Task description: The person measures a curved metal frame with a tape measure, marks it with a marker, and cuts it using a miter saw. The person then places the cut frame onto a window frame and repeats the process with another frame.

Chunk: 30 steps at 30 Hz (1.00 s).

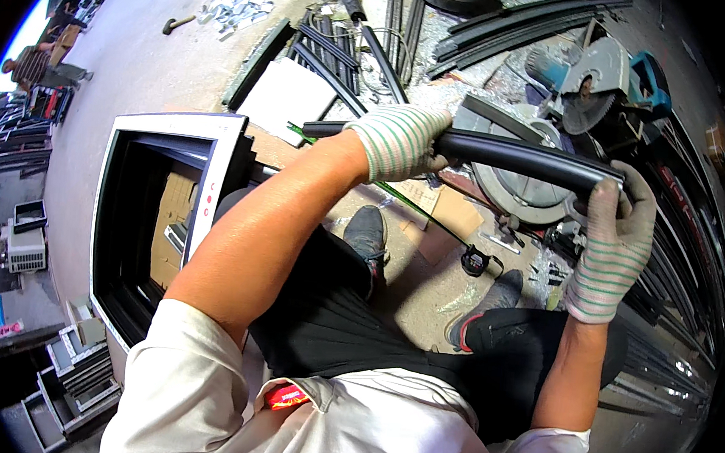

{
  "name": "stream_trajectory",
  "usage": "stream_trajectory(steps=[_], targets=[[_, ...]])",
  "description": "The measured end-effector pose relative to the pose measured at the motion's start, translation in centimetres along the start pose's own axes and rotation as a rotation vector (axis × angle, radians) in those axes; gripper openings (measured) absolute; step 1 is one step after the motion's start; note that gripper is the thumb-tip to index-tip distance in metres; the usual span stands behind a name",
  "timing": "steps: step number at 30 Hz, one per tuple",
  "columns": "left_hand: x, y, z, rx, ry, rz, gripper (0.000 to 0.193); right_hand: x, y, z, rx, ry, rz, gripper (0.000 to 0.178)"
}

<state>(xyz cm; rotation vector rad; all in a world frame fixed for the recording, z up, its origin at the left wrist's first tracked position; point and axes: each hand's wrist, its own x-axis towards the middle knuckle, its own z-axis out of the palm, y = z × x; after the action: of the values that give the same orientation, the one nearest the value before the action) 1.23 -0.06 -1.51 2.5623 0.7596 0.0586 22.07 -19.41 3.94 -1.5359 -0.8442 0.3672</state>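
A long black window-frame profile [521, 156] is held up in front of me, running left to right. My left hand [403, 142], in a white glove with green stripes, is closed round it left of its middle. My right hand [615, 242], in a matching glove, grips its right end between thumb and fingers. Beneath, on the floor between my shoes, sits a black tape measure [475, 261]. Its green blade [411, 203] is pulled out up and leftward, passing behind my left hand. The left glove hides part of the profile.
A mitre saw [594, 96] with a round grey base [517, 206] stands ahead on the right. Black profiles [514, 34] lie beyond. A white-and-black frame [223, 186] stands at my left. A hammer [177, 24] lies farther off. Another person [39, 66] is at far left.
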Motion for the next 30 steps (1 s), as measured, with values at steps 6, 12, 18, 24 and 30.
stream_trajectory(steps=[6, 12, 18, 24, 30], targets=[[-0.8, 0.4, -1.7, 0.038, 0.033, 0.026, 0.026, 0.2, 0.1, -0.4, -0.049, 0.007, 0.005, 0.038], [-1.2, 0.6, -3.2, 0.069, 0.085, 0.086, 0.024, 0.2, 0.4, -0.9, -0.055, -0.003, -0.034, 0.031], [-1.1, -0.2, -3.1, 0.056, 0.094, 0.045, 0.032, 0.5, 2.1, -2.2, -0.009, -0.046, 0.019, 0.031], [-0.8, -1.9, -2.1, 0.079, 0.200, 0.091, 0.043, 0.9, 2.4, -2.0, -0.125, -0.082, 0.001, 0.036], [-0.1, -1.2, -3.8, 0.145, 0.174, 0.028, 0.047, 1.7, 4.1, -2.9, -0.380, -0.065, -0.003, 0.037]])
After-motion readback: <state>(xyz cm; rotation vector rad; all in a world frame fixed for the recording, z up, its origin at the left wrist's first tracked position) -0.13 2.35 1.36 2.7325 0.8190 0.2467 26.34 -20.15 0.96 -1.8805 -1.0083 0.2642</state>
